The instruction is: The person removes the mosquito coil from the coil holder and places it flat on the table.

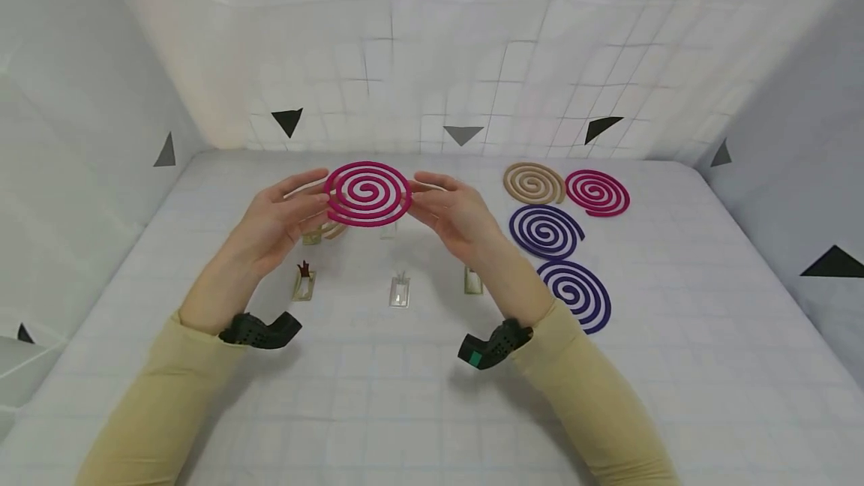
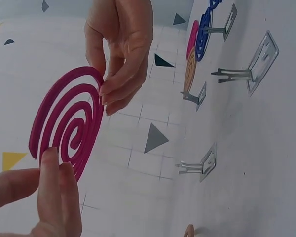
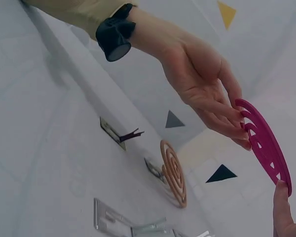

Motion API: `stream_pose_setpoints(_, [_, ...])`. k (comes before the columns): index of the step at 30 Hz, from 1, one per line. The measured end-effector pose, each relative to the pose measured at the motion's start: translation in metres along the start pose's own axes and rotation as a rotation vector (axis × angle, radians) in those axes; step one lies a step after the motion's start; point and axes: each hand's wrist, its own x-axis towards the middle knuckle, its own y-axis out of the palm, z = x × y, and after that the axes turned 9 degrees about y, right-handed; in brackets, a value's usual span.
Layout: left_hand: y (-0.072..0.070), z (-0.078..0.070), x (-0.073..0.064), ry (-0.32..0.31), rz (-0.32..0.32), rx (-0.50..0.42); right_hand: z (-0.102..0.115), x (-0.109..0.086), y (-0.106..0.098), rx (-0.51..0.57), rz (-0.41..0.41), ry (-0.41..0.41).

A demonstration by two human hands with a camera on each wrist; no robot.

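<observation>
A magenta mosquito coil [image 1: 367, 187] is held flat above the table between both hands. My left hand [image 1: 270, 223] pinches its left edge between thumb and fingers. At the opposite edge, my right hand [image 1: 462, 220] grips the rim with its fingertips. Below stand several small metal coil stands, among them one with a dark red prong [image 1: 304, 282], a silver stand [image 1: 400, 291] and a gold stand [image 1: 474, 281] beside the right wrist. In the right wrist view a tan coil [image 3: 173, 173] sits upright on another stand [image 3: 154, 170]; the head view mostly hides it behind the left hand.
On the right of the white table [image 1: 405, 411] lie a tan coil [image 1: 533, 184], a second magenta coil [image 1: 597, 193], a dark blue coil [image 1: 545, 232] and another blue coil [image 1: 572, 293], which the right forearm partly covers. White walls with triangle markers enclose the table.
</observation>
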Motion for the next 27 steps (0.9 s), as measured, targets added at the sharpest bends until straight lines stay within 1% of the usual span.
stream_pose_setpoints(3, [0.009, 0.003, 0.0, 0.002, -0.013, 0.021, 0.003, -0.003, -0.009, -0.01, -0.011, 0.007])
stream_pose_setpoints(6, [0.019, 0.009, 0.001, -0.015, -0.023, 0.043, 0.006, -0.01, -0.019, -0.013, -0.025, 0.019])
stream_pose_setpoints(9, [0.029, 0.015, 0.003, -0.018, -0.025, 0.015, 0.009, -0.016, -0.03, -0.006, -0.039, 0.036])
stream_pose_setpoints(15, [0.048, 0.026, 0.003, 0.006, 0.001, -0.049, 0.016, -0.031, -0.048, 0.002, -0.035, 0.057])
stream_pose_setpoints(21, [0.07, 0.032, 0.006, -0.019, -0.003, -0.089, 0.022, -0.045, -0.065, -0.003, -0.034, 0.033])
stream_pose_setpoints(27, [0.085, 0.037, 0.01, -0.038, -0.004, -0.09, 0.026, -0.056, -0.077, 0.018, -0.028, 0.02])
